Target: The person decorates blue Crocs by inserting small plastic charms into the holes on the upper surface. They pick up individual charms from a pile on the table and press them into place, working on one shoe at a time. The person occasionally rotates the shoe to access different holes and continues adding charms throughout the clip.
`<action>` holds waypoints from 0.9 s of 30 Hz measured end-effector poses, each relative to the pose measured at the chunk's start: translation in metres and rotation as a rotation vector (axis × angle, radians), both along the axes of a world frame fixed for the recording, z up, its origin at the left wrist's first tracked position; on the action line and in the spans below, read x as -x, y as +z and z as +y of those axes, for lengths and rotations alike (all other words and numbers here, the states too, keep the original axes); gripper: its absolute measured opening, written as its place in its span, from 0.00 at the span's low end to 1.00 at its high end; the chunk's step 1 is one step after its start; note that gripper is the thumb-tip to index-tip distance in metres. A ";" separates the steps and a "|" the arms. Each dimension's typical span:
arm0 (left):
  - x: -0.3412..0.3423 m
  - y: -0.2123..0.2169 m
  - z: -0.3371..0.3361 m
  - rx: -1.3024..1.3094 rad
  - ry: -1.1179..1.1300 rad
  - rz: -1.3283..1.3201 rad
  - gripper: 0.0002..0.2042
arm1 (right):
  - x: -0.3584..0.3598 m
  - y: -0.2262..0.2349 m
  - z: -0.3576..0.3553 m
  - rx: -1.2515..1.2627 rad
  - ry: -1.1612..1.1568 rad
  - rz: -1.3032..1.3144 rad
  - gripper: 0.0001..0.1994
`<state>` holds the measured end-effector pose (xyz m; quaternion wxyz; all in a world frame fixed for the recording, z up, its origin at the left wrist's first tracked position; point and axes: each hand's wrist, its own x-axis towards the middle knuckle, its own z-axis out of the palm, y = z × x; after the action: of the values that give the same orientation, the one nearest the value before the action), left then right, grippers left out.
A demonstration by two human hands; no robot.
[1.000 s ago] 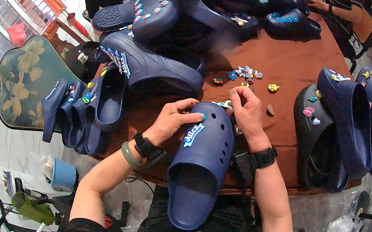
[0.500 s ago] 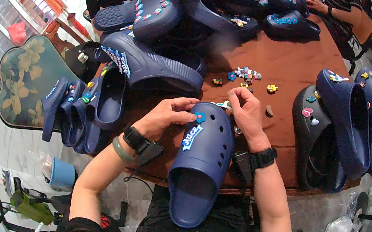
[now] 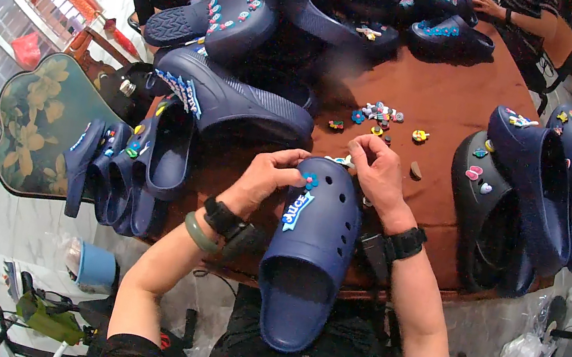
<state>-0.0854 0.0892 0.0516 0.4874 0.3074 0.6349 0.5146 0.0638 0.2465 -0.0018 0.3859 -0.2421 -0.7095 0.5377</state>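
A navy clog [image 3: 315, 240] lies sole down, its toe on the table and its heel over my lap. On its top sit a blue flower charm [image 3: 309, 182] and a blue-and-white lettered charm [image 3: 297, 213]. My left hand [image 3: 265, 179] grips the left side of the toe, thumb against the flower charm. At the toe's far tip, my right hand [image 3: 379, 175] pinches a small pale charm [image 3: 344, 159]; how far it sits in a hole is hidden. Beyond my hands lie several loose charms [image 3: 380, 111] in a small heap.
Several navy clogs are piled at the far left, one large clog [image 3: 237, 106] nearest. More clogs stand along the left edge and at the right, including a black one [image 3: 475, 199]. Across the brown-covered table [image 3: 460, 87] sit two people. A blue bucket [image 3: 96, 266] is on the floor.
My left wrist and forearm have shifted slightly to the right and the clog has turned a little. Both hands keep their places at the toe.
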 end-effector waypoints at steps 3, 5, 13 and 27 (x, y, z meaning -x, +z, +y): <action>0.008 0.003 -0.006 0.050 -0.017 -0.050 0.25 | -0.002 0.001 0.001 0.017 -0.002 0.037 0.09; 0.011 0.004 -0.006 0.099 -0.001 -0.090 0.26 | -0.003 0.003 0.000 0.035 -0.003 0.051 0.09; -0.011 0.001 0.001 -0.008 -0.005 0.041 0.25 | -0.002 -0.004 0.014 0.189 -0.080 0.224 0.09; 0.016 0.000 0.010 -0.067 0.038 -0.067 0.30 | -0.006 0.000 0.025 0.258 -0.189 0.354 0.08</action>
<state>-0.1011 0.0993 0.0511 0.4881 0.2942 0.6063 0.5546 0.0701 0.2710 -0.0023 0.5186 -0.2569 -0.5303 0.6195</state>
